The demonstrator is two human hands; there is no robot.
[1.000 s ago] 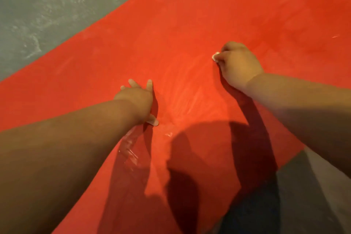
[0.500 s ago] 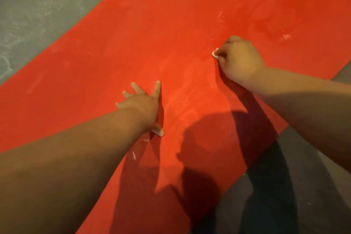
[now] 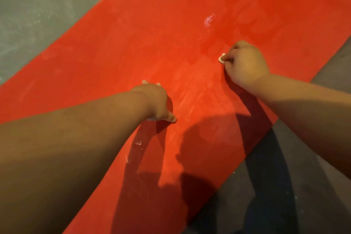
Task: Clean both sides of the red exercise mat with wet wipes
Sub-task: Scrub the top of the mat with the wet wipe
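Red exercise mat flat on the grey floor, left hand braced on it open-fingered, grip of the right hand clamped on a balled wet wipe: so small a wad may skip strips, dry out, or slip free on the damp surface.

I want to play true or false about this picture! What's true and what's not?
1. The mat is red. True.
2. The right hand holds a white wipe. True.
3. The left hand is up in the air. False: it rests on the mat.
4. The mat lies on grass. False: it lies on a grey floor.
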